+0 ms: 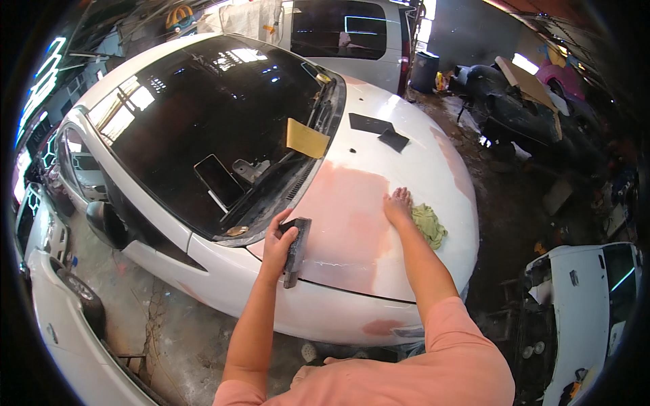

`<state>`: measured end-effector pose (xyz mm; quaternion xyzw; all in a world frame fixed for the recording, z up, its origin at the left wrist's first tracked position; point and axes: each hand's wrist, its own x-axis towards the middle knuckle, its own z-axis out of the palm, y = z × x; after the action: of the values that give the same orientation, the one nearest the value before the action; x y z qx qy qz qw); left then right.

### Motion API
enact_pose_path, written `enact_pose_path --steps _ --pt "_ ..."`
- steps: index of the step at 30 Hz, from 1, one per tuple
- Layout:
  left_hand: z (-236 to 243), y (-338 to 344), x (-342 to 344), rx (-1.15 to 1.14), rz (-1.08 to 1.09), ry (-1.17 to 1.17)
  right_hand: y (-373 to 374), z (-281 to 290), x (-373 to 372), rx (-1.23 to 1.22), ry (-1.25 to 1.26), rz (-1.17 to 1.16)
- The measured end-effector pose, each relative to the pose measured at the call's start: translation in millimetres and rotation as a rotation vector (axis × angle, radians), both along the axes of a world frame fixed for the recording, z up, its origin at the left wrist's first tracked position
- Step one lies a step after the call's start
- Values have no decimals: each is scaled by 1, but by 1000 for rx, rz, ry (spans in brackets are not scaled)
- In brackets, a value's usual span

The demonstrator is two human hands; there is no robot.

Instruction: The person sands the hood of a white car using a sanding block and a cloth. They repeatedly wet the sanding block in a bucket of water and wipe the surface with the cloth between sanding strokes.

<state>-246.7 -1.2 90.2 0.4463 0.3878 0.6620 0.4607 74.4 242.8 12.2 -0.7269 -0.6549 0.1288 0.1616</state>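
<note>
Concrete floor (166, 308) runs as a walkway between a white car (223, 287) and the silvery car (64, 338) parked along its left; more ground, darker and cluttered, lies past the rounded front edge of the hood (450, 196). White paint gives open room between a green cloth (428, 227) and two overlapping dark sheets (371, 123) toward the far side edge, and again along the front. At the hood's rear edge, a yellow sheet (307, 139) sits against the foot of the windscreen (217, 101), taking up that margin. A dark phone (218, 180) lies near the lower edge of the glass. Whether either sheet bears any print is too small to tell.

A pink patch (349, 216) covers the hood's near rear corner, reaching from the rear edge to about mid-hood and down to the near side seam. Over that corner, the left hand (276, 245) grips a dark block (298, 252), thumb on the near face, fingers curled round the top; the block stands on its narrow side, and I cannot tell whether it touches the paint. Arm stretched forward, the right hand (398, 204) rests palm down at the patch's frontward border, fingers laid out with narrow gaps, the cloth just beside its wrist.
</note>
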Motion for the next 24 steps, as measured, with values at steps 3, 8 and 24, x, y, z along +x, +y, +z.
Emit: enact_pose_path --steps 3,8,24 --pt "2 -3 -3 -29 -31 3 -22 14 -44 130 -88 158" --pt "-9 -15 -20 -25 43 44 -79 37 -141 -14 -30 508" --pt "-7 -10 -18 -28 -19 -4 -54 33 -144 12 -94 420"
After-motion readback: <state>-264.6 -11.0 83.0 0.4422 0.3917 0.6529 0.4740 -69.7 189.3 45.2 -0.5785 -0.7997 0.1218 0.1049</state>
